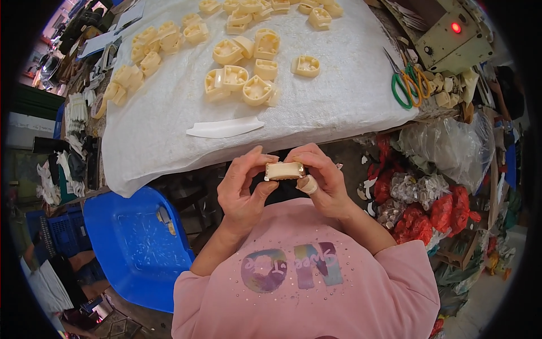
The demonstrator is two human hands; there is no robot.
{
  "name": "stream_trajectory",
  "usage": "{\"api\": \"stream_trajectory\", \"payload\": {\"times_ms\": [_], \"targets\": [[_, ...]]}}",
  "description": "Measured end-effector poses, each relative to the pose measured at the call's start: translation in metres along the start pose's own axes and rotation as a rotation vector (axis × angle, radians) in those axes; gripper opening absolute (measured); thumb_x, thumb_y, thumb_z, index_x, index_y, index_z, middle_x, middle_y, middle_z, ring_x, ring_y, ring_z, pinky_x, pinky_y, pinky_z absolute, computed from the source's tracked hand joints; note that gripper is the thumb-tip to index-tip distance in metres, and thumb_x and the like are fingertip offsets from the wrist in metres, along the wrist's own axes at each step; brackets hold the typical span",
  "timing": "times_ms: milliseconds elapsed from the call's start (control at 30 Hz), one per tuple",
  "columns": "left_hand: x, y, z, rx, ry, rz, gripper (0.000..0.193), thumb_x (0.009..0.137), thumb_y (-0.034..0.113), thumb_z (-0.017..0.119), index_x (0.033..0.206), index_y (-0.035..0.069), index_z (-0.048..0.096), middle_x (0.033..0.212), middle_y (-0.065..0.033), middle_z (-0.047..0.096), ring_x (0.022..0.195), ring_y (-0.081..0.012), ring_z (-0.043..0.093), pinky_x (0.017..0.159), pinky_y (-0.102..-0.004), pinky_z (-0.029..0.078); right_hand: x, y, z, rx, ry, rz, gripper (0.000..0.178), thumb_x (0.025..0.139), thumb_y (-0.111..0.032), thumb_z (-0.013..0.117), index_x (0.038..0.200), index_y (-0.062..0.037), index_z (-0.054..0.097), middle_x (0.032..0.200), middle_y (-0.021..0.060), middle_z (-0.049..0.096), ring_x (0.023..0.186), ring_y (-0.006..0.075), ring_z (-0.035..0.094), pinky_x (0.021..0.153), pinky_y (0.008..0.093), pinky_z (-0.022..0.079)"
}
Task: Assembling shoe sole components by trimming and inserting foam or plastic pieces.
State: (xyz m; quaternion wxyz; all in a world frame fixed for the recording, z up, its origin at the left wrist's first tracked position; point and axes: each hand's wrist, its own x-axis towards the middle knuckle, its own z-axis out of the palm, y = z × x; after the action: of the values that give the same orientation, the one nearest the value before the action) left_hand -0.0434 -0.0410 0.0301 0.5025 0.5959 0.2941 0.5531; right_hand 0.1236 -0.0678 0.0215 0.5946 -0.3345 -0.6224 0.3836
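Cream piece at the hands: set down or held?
The cream piece is held: left hand and right hand pinch its opposite ends.

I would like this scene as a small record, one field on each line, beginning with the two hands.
Left hand: pinches one end of the cream piece
Right hand: pinches its other end; pale wrap on thumb
Table cover: white sheet
On it: grouped cream parts, curved white strip
Table's right side: green-handled scissors, orange-handled scissors
Lower left: blue tub
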Motion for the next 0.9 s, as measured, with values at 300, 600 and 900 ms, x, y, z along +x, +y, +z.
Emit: {"api": "stream_trajectory", "payload": {"times_ms": [300, 600, 900], "targets": [[-0.003, -0.005, -0.005, 0.081, -0.036, 0.199, 0.036, 0.082, 0.009, 0.069, 0.111, -0.001, 0.05, 0.11, -0.0163, 0.052, 0.105, -0.0312, 0.058, 0.085, -0.0381, 0.053, 0.0, -0.005, 0.003, -0.028, -0.037, -0.046, 0.044, 0.08, 0.006, 0.059, 0.121, -0.0097, 0.05, 0.116, 0.0171, 0.051, 0.091, 0.0219, 0.055, 0.074, 0.0299, 0.047], [-0.006, -0.005, -0.003, 0.011, -0.002, 0.196, 0.033, 0.083, 0.009, 0.068, 0.107, 0.001, 0.046, 0.11, -0.0178, 0.053, 0.107, -0.0344, 0.058, 0.086, -0.0396, 0.053, -0.003, -0.008, 0.005, -0.138, -0.054, -0.107, 0.05, 0.077, 0.008, 0.063, 0.121, -0.0115, 0.051, 0.126, 0.0194, 0.044, 0.101, 0.0264, 0.055, 0.081, 0.0335, 0.05], [-0.003, -0.004, -0.015, 0.139, -0.088, 0.144, 0.029, 0.084, 0.015, 0.068, 0.104, -0.002, 0.056, 0.106, -0.0165, 0.057, 0.103, -0.0313, 0.06, 0.084, -0.0357, 0.052, -0.008, -0.005, 0.005, -0.128, -0.045, -0.14, 0.052, 0.075, 0.012, 0.061, 0.12, -0.0112, 0.052, 0.124, 0.0194, 0.045, 0.099, 0.026, 0.056, 0.077, 0.0325, 0.051]]}}
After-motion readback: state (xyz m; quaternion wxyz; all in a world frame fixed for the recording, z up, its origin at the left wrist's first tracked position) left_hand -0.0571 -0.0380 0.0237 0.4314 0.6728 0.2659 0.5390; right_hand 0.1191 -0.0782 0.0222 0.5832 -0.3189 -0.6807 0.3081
